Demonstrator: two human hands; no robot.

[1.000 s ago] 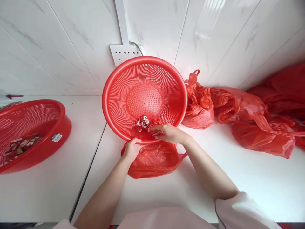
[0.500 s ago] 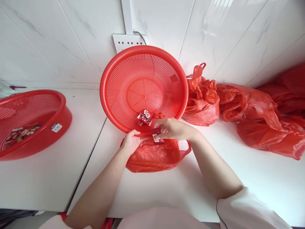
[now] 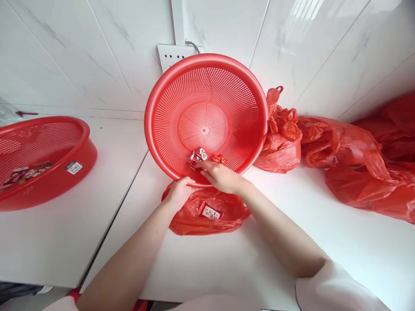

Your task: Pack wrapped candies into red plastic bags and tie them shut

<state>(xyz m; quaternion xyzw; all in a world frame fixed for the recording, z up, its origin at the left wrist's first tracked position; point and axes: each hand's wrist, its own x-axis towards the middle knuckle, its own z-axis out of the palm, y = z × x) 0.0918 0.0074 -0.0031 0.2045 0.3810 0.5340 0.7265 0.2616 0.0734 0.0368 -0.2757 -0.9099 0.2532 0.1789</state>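
A red plastic mesh basket (image 3: 204,110) is tilted with its mouth towards me. My left hand (image 3: 179,193) grips its near rim, thumb on top, the other fingers partly hidden beneath. Inside, my right hand (image 3: 221,176) reaches over the lower wall, fingers stretched out and touching a dark red and white wrapped snack packet (image 3: 199,154). A smaller red packet (image 3: 218,159) lies just beyond that hand. Under the rim, an open red plastic bag (image 3: 194,222) spreads on the table, holding a red and white snack packet (image 3: 210,211).
A second red basket (image 3: 81,149) with several wrapped snacks stands on the left. Several filled red plastic bags (image 3: 282,151) line the wall on the right. A power strip (image 3: 175,54) is on the tiled wall behind the basket. A seam crosses the white table (image 3: 275,276).
My right hand has let go of a snack packet, which now lies in the bag, and has moved up into the basket. My left hand stays at the rim. The view has shifted slightly.
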